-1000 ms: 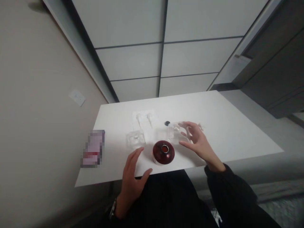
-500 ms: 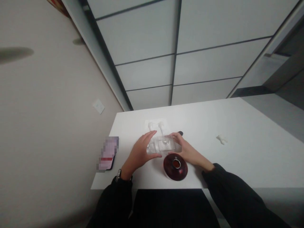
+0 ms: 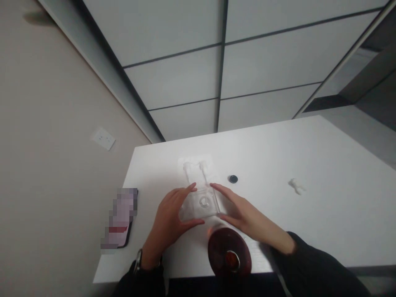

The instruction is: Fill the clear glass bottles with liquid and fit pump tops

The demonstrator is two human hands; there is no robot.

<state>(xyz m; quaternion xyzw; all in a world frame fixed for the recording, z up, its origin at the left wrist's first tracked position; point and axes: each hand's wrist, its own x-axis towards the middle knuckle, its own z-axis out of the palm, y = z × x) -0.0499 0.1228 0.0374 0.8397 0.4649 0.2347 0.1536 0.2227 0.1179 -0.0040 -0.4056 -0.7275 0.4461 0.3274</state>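
A clear plastic box [image 3: 193, 208] with a round ring-shaped mark near its middle is between my two hands on the white table. My left hand [image 3: 171, 212] curves round its left side, fingertips at the far edge and thumb along the near edge. At the right side, my right hand [image 3: 243, 210] grips the box between fingers and thumb. Just beyond lies a pale sheet [image 3: 212, 165] bearing a white piece with two rounded heads [image 3: 202, 166] and thin stems, partly hidden by the box. A dark red, glossy round object [image 3: 216, 251] with a ringed centre stands nearest me.
To the right of the box sits a small black disc [image 3: 233, 179]. Farther right is a small crumpled-looking white object [image 3: 296, 185]. A phone [image 3: 123, 214], blurred out, rests by the table's left edge. The wall with a socket [image 3: 104, 139] borders that side.
My view has tilted down and closer. My right hand has come left with the box, uncovering the black disc. The box's right end now sits farther from the disc.
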